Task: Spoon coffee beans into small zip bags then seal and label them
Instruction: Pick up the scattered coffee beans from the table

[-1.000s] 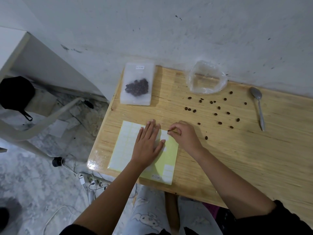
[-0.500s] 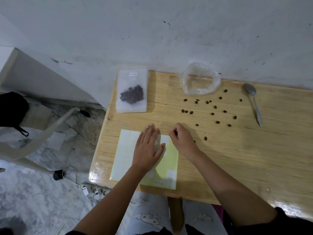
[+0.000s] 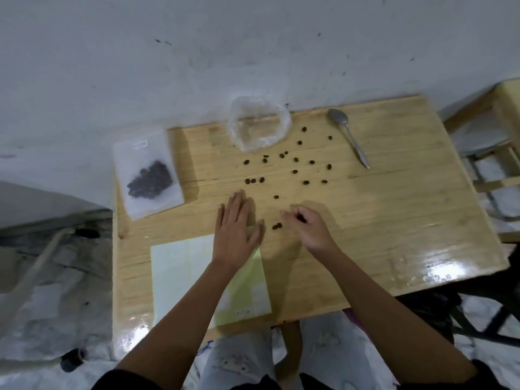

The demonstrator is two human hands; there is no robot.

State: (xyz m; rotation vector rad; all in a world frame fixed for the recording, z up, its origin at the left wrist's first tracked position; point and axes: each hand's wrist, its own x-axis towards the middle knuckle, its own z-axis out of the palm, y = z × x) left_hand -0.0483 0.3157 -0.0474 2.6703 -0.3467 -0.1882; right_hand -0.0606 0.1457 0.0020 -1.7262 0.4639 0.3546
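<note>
Hands: left hand (image 3: 236, 232) and right hand (image 3: 306, 228) have moved off sheet (image 3: 183, 277) toward beans (image 3: 295, 159) beyond it. Labelling paused, probably gathering strays. Left hand flat just past sheet's far edge, fingers straight, holding nothing. Right hand's fingers curled; bean inside or not, can't tell. Bag (image 3: 149, 178) beyond sheet's far left corner.

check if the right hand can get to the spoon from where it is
Probably yes. The spoon lies uncovered on the far right of the table, and only bare wood and loose coffee beans lie between it and the right hand. Its curled fingers seem to pinch a bean.
</note>
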